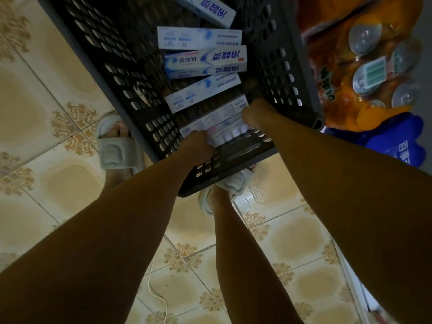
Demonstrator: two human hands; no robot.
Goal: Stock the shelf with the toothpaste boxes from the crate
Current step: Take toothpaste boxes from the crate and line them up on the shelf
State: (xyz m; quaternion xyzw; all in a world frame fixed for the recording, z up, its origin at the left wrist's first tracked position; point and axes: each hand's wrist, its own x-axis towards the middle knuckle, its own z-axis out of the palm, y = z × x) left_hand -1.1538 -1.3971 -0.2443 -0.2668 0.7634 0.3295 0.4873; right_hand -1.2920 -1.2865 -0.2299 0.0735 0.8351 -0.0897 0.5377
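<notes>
The nearest toothpaste box [216,123] lies at the near end of the dark crate [112,54], other boxes lined up beyond it. It is likely light, stiff card with slick faces — best taken by its two short ends. The left hand [198,146] grips the near-left end, the right hand [253,115] the far-right end — fingers curled round it, mostly hidden.

Both arms reach straight down, forearms bare. Left hand [198,142] has fingers curled, pinching the near end of a toothpaste box [217,123]. Right hand [253,114] grips the same box's far end, fingers wrapped over its edge.
</notes>
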